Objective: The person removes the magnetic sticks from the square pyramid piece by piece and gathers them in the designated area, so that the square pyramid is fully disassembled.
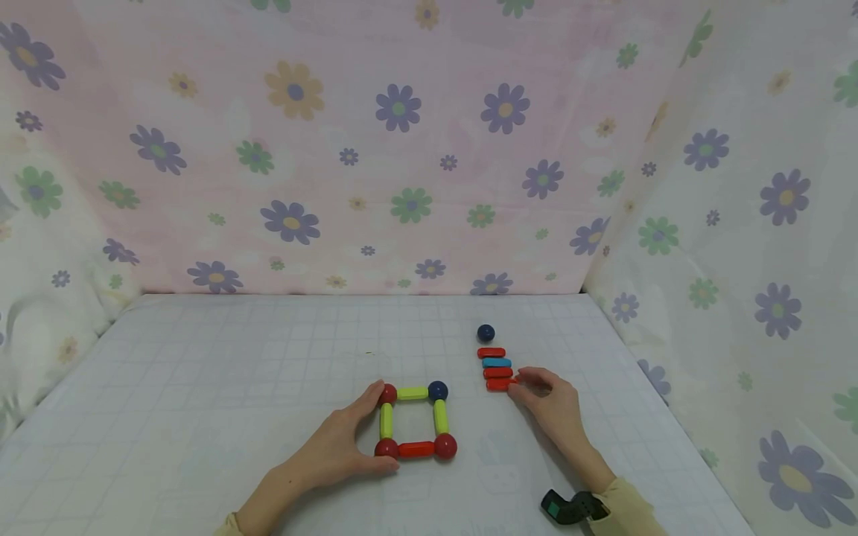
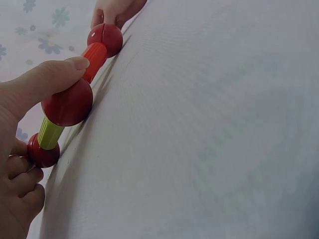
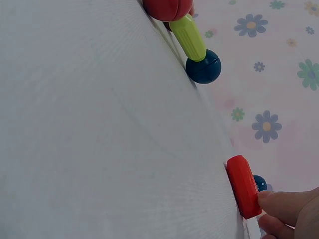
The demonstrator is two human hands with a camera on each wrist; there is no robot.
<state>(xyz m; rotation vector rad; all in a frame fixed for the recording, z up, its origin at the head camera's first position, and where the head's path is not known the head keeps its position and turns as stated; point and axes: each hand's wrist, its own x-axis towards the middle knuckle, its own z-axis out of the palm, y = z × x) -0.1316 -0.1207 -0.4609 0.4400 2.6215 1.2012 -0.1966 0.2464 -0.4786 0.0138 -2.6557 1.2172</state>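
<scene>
On the table (image 1: 234,372), gripping square (image 1: 416,449) with left hand (image 1: 340,445), pinching rod (image 3: 242,185) with right hand (image 1: 553,408), probably light, stiff, best grabbed midway.

A white sheet (image 1: 234,357) with a faint grid lay under the fingers (image 1: 366,403). Well beyond them stood a pink backdrop (image 1: 348,193) printed with purple, green and orange flowers; a pale flowered curtain (image 1: 40,246) hung well to their left, another curtain (image 1: 724,253) to their right.
</scene>
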